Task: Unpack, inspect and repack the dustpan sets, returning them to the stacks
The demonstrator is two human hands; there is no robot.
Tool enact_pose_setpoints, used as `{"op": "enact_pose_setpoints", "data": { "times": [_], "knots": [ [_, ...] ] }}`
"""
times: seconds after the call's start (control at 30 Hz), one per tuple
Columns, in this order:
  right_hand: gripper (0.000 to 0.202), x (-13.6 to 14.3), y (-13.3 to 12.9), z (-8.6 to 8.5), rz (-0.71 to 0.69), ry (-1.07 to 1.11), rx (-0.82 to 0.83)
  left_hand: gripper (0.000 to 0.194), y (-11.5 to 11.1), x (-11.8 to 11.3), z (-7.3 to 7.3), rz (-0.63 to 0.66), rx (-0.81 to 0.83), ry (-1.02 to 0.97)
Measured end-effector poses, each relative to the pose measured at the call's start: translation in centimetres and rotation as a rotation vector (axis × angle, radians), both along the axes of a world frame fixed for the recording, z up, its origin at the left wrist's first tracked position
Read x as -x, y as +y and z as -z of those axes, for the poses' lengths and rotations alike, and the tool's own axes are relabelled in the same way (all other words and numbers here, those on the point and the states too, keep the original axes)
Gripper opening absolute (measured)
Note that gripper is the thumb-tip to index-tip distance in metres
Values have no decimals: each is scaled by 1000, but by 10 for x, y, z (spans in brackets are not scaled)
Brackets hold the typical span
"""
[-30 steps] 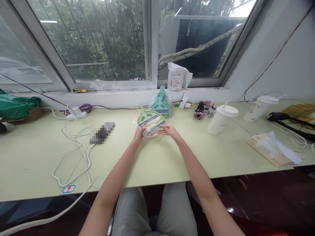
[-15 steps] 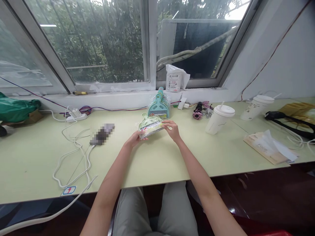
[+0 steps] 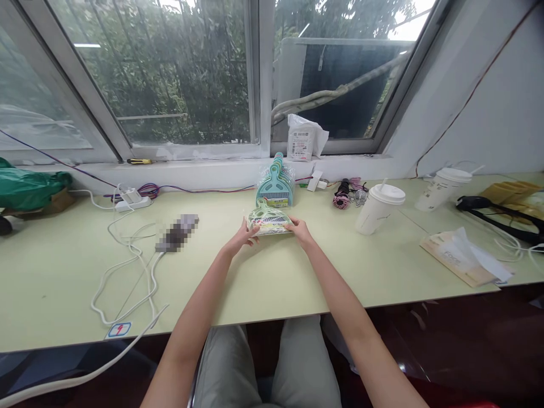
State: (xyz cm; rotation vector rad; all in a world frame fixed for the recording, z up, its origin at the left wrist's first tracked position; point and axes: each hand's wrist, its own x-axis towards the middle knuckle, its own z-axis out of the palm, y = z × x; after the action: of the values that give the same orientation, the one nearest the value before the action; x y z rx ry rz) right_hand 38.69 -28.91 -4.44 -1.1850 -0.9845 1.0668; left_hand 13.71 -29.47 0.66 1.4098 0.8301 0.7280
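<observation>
The left hand (image 3: 241, 238) and right hand (image 3: 301, 232) hold 1 wrapped green dustpan (image 3: 269, 218), each grip closed on its own end.

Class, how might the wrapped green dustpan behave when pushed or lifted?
The green dustpan is probably stiff, since it looks like moulded plastic. Its shiny clear wrapper may feel slippery. Its broad shape should resist rolling.

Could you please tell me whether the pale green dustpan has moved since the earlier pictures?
Yes, the pale green dustpan has moved rightward, judged against the teal dustpan stack behind it.
</observation>
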Motion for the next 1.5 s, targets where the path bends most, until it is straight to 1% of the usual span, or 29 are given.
{"op": "enact_pose_setpoints", "data": {
  "times": [0.07,0.13,0.17,0.2,0.23,0.3,0.33,0.37,0.43,0.57,0.6,0.67,0.7,0.77,0.8,0.83,0.87,0.97,1.0,1.03,1.1,1.2,1.27,1.37,1.43,1.5],
  "knots": [
    [57,1,0,1,11,74,-35,103,-3,-3,-1,-50,-47,-13],
    [56,2,1,1,67,149,-50,102,-4,-6,-1,-23,-106,-44],
    [57,2,1,1,92,176,-52,98,-4,-7,0,1,-149,-38],
    [58,3,1,2,108,196,-54,89,-4,-8,1,4,-195,-10],
    [58,3,1,2,113,208,-57,76,-3,-10,2,-25,-236,31],
    [58,3,1,2,104,218,-68,45,-1,-13,6,-168,-282,82],
    [57,4,1,2,100,214,-80,34,1,-15,8,-252,-288,72],
    [56,5,1,2,99,201,-97,30,2,-16,9,-319,-286,42],
    [54,7,1,0,101,148,-139,31,2,-19,11,-375,-283,-24],
    [53,10,-2,-5,111,69,-225,34,-2,-24,11,-400,-300,-51],
    [53,10,-3,-6,118,64,-235,34,-4,-25,12,-429,-319,-53],
    [52,10,-4,-9,133,43,-240,33,-7,-28,13,-524,-379,-39],
    [51,10,-4,-10,143,26,-241,38,-7,-29,13,-586,-409,-19],
    [50,9,-4,-12,171,-17,-261,61,-3,-30,14,-701,-446,39],
    [49,9,-3,-13,189,-44,-284,71,1,-29,14,-736,-457,68],
    [48,9,-2,-13,212,-77,-312,74,6,-29,15,-743,-469,95],
    [46,8,0,-13,240,-117,-339,70,13,-28,16,-721,-481,122],
    [43,6,10,-10,349,-269,-394,32,37,-31,21,-571,-504,227],
    [41,4,15,-8,387,-319,-402,23,46,-34,23,-533,-510,256],
    [41,2,20,-6,421,-366,-406,18,54,-38,25,-512,-523,279],
    [39,-2,33,-2,474,-454,-406,16,71,-48,29,-523,-580,303],
    [41,-7,59,1,491,-590,-416,24,95,-65,31,-598,-635,309],
    [46,-9,79,2,436,-674,-437,37,111,-73,31,-628,-608,265],
    [58,-9,111,7,362,-736,-428,59,134,-82,33,-583,-541,161],
    [65,-9,127,13,377,-743,-398,67,149,-84,36,-552,-482,103],
    [68,-10,137,17,391,-738,-368,71,160,-86,40,-546,-434,55]
  ]
}}
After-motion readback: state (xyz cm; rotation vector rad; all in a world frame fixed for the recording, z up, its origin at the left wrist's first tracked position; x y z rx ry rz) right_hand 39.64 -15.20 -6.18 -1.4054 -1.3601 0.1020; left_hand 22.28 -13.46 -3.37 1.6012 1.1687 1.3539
